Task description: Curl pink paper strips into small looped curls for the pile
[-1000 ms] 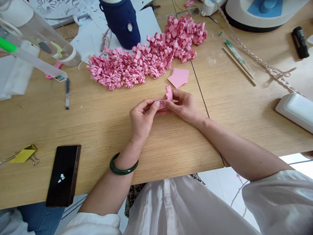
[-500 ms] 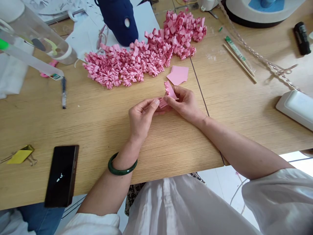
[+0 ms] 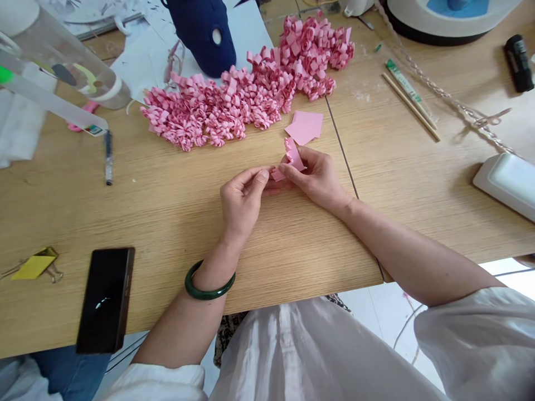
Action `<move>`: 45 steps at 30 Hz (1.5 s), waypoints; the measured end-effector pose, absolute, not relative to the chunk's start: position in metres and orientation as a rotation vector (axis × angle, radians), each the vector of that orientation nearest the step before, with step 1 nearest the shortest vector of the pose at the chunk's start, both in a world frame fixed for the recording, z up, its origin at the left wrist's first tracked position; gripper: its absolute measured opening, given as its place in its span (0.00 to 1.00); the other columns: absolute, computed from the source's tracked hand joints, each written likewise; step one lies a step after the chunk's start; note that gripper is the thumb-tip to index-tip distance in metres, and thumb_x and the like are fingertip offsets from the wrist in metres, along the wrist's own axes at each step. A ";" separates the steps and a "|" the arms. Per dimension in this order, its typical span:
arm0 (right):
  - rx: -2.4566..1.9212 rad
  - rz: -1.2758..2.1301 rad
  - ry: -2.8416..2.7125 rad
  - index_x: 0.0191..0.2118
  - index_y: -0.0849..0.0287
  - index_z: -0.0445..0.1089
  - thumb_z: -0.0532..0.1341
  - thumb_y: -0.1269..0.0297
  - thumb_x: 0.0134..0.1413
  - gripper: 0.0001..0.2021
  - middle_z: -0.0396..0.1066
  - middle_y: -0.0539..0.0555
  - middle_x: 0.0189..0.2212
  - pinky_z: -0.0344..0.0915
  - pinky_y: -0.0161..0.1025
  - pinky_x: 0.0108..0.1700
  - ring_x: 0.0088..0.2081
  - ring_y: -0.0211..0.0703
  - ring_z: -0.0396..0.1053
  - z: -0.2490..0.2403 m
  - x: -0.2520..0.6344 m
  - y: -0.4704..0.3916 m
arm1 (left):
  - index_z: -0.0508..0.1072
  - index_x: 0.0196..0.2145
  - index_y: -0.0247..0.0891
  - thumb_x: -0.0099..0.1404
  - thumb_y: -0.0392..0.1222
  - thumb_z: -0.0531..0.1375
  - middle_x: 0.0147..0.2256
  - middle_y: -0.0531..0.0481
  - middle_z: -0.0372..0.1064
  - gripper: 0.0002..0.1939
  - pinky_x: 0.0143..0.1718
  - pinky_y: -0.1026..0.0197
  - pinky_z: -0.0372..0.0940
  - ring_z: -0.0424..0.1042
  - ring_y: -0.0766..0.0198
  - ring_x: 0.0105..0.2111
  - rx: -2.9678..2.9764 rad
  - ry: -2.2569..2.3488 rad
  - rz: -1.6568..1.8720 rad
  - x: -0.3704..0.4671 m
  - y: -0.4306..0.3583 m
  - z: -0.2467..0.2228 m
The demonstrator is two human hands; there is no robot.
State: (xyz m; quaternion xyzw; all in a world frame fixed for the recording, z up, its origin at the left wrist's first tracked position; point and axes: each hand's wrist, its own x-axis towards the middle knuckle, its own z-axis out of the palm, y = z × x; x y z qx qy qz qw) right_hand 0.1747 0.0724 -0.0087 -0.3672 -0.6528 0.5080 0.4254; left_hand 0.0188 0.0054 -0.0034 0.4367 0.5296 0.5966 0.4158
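Observation:
A small piece of pink paper (image 3: 295, 158) with cut, curled strips along its edge is pinched between the thumb and fingers of my right hand (image 3: 317, 174). My left hand (image 3: 244, 192) is closed at the paper's left side, its thumb and fingertips pressed on one of the cut strips. A green bangle (image 3: 209, 294) circles my left wrist. Just beyond my fingers lie flat pink paper pieces (image 3: 305, 127), stacked on the wooden table. Behind them stretches a long heap of curled pink paper flowers (image 3: 234, 106).
A dark blue bottle (image 3: 204, 39) stands behind the heap. At left are a clear bottle (image 3: 83, 61), a pen (image 3: 108, 159), a phone (image 3: 106, 298) and a binder clip (image 3: 39, 263). Thin sticks (image 3: 412, 106), a twisted cord (image 3: 443, 94) and a white device (image 3: 507, 184) lie right.
My left thumb and fingers have shifted slightly on the paper's strips, and less of the fringe shows between my hands. The paper in my right hand has tilted a little.

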 end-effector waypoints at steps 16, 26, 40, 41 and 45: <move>-0.855 1.366 -1.656 0.34 0.59 0.73 0.70 0.40 0.57 0.24 0.73 0.51 0.30 0.67 0.36 0.32 0.31 0.38 0.68 -0.005 0.175 0.070 | 0.84 0.35 0.41 0.66 0.44 0.70 0.31 0.52 0.78 0.06 0.20 0.68 0.57 0.65 0.72 0.22 1.269 1.504 1.502 0.013 0.005 -0.007; -0.935 1.331 -1.631 0.32 0.58 0.72 0.72 0.44 0.57 0.20 0.73 0.51 0.28 0.68 0.37 0.33 0.31 0.40 0.68 -0.003 0.175 0.071 | 0.84 0.35 0.40 0.64 0.46 0.71 0.28 0.52 0.76 0.08 0.20 0.69 0.62 0.68 0.71 0.23 1.154 1.430 1.483 0.017 0.004 -0.001; -0.906 1.410 -1.609 0.32 0.59 0.73 0.73 0.47 0.57 0.20 0.74 0.50 0.29 0.66 0.37 0.32 0.29 0.37 0.67 -0.002 0.176 0.070 | 0.85 0.35 0.40 0.61 0.45 0.74 0.27 0.53 0.77 0.07 0.20 0.70 0.61 0.67 0.72 0.22 1.146 1.405 1.485 0.017 0.004 0.000; -0.904 1.420 -1.608 0.33 0.59 0.73 0.73 0.46 0.57 0.21 0.74 0.50 0.29 0.67 0.37 0.33 0.29 0.37 0.68 -0.002 0.176 0.070 | 0.85 0.35 0.40 0.61 0.46 0.74 0.27 0.53 0.77 0.08 0.20 0.70 0.61 0.67 0.72 0.22 1.128 1.402 1.480 0.017 0.004 0.001; -0.923 1.446 -1.586 0.33 0.58 0.72 0.73 0.42 0.55 0.22 0.75 0.52 0.30 0.69 0.39 0.34 0.30 0.39 0.69 -0.001 0.177 0.071 | 0.86 0.35 0.41 0.60 0.46 0.74 0.27 0.52 0.78 0.08 0.20 0.69 0.61 0.66 0.72 0.21 1.074 1.380 1.468 0.017 0.005 0.002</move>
